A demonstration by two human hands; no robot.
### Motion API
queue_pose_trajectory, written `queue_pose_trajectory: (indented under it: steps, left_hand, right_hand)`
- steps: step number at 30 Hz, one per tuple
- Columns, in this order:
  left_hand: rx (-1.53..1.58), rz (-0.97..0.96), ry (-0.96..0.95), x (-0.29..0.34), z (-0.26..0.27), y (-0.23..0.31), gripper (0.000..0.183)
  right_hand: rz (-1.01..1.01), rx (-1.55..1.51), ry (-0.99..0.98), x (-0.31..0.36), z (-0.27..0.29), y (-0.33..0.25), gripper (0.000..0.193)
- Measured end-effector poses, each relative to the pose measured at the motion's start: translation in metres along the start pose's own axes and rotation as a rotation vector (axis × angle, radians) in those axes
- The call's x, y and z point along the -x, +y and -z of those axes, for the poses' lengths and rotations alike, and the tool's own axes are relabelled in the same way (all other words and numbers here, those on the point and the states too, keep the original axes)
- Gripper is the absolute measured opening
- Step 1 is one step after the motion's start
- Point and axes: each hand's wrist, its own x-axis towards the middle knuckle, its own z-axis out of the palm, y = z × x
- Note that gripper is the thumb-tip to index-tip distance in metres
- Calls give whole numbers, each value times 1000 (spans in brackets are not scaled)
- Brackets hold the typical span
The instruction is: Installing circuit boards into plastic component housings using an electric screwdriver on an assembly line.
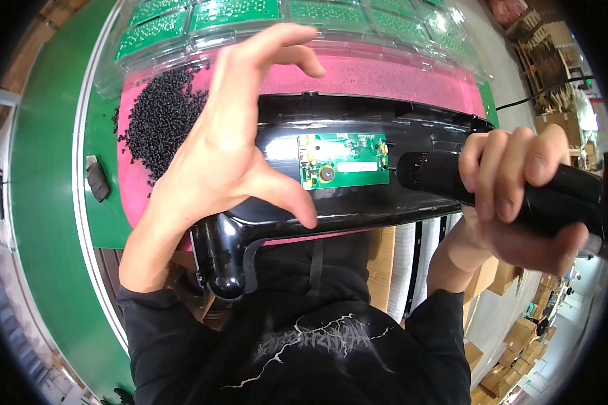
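A long glossy black plastic housing (358, 214) lies across the work surface in front of me, a stubby leg bending toward me at its left end. Inside it sits a green circuit board (361, 152) with small components and a white label. My right hand (513, 182) is wrapped round a black electric screwdriver (436, 177), held nearly level with its tip toward the board's right edge. Whether the tip touches a screw cannot be made out. Over the housing's left part, my left hand (226, 142) is open, thumb and fingers spread, holding nothing.
A pile of small black screws (159, 118) lies on the pink mat (385, 74) at the left. Clear plastic trays (233, 15) of green boards stand at the back. A dark grey wrapped piece (98, 181) rests on the green table (47, 202). Cardboard boxes (520, 337) stand right.
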Motion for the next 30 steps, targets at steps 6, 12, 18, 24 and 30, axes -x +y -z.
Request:
queue_pose_trajectory:
  steps: [6, 12, 18, 24, 30]
  left_hand:
    - [50, 72, 205, 11, 5, -7, 27]
    - [-74, 139, 334, 6, -2, -15, 36]
    - [-401, 242, 95, 8, 10, -15, 17]
    - [-425, 318, -68, 10, 7, -20, 13]
    - [-435, 324, -132, 9, 7, -14, 16]
  right_hand:
    - [-43, 13, 19, 7, 13, 13, 54]
    - [-28, -12, -112, 4, 16, 14, 58]
    - [54, -44, -89, 4, 15, 26, 58]
    - [55, -69, -84, 3, 18, 21, 52]
    - [27, -61, -75, 5, 22, 23, 50]
